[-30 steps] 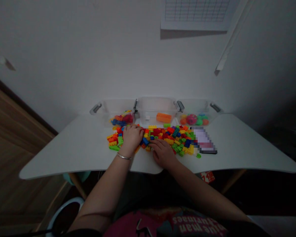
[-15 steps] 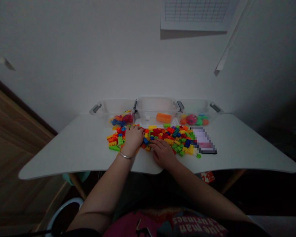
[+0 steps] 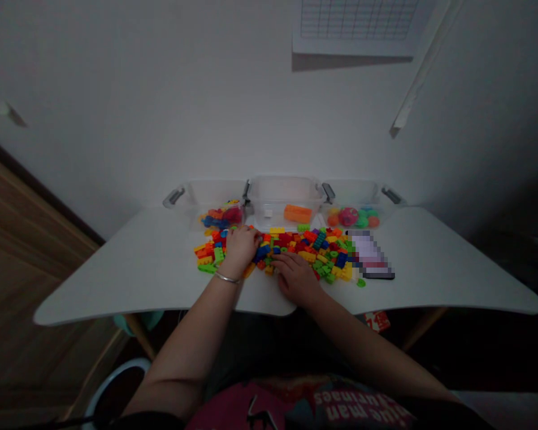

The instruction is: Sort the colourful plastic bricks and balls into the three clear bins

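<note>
A wide pile of small coloured toy building bricks lies in the middle of the white table. Over the pile's left part is my left hand, a silver bangle at its wrist. Its fingers are bent down and drawn together among the bricks; their tips are hidden, and what they hold cannot be made out. My right hand rests at the pile's near edge, fingers stretched out flat on the bricks. Beside the left hand, between both hands, sits a blue brick.
Against the wall stand three clear bins: the left bin with coloured pieces, the middle bin with an orange block, the right bin with round coloured pieces. A phone-like device, its screen blurred, lies right of the pile.
My left hand has shifted slightly to the left and its fingers have drawn in, showing more of the blue bricks beside it. My right hand has stayed where it was.
</note>
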`<state>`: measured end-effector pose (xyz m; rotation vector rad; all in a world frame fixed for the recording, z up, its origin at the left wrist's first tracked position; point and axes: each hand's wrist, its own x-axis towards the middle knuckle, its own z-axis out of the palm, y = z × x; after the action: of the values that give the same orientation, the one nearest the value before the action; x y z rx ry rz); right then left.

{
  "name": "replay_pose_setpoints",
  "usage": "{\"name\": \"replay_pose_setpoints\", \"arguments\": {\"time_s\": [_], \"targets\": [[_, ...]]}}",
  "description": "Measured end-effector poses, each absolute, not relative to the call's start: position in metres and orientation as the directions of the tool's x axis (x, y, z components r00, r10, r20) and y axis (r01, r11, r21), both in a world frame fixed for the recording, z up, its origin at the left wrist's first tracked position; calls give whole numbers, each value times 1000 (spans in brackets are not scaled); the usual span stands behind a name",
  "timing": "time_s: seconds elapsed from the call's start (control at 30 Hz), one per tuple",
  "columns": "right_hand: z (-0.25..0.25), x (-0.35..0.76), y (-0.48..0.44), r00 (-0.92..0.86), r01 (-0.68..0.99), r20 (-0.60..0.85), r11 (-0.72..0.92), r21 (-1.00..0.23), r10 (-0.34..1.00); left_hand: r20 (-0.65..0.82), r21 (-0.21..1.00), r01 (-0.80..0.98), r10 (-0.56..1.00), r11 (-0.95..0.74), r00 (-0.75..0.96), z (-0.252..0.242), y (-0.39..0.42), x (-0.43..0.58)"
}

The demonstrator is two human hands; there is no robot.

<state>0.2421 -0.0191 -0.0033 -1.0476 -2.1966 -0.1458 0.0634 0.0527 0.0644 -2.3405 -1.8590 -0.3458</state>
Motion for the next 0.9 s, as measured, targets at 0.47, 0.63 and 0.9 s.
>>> {"name": "replay_pose_setpoints", "arguments": {"time_s": [0.47,0.63,0.9], "targets": [[-3,242,-21,-394,722,650,656,-219,650,435,390,831,875,-396,213,45,10,47],[-4,242,-19,-371,718,693,665,-208,618,450,381,819,859,-430,242,33,-11,54],[-3,243,-16,-400,734,675,658,-169,620,446,371,814,854,-448,267,27,-14,71]]}}
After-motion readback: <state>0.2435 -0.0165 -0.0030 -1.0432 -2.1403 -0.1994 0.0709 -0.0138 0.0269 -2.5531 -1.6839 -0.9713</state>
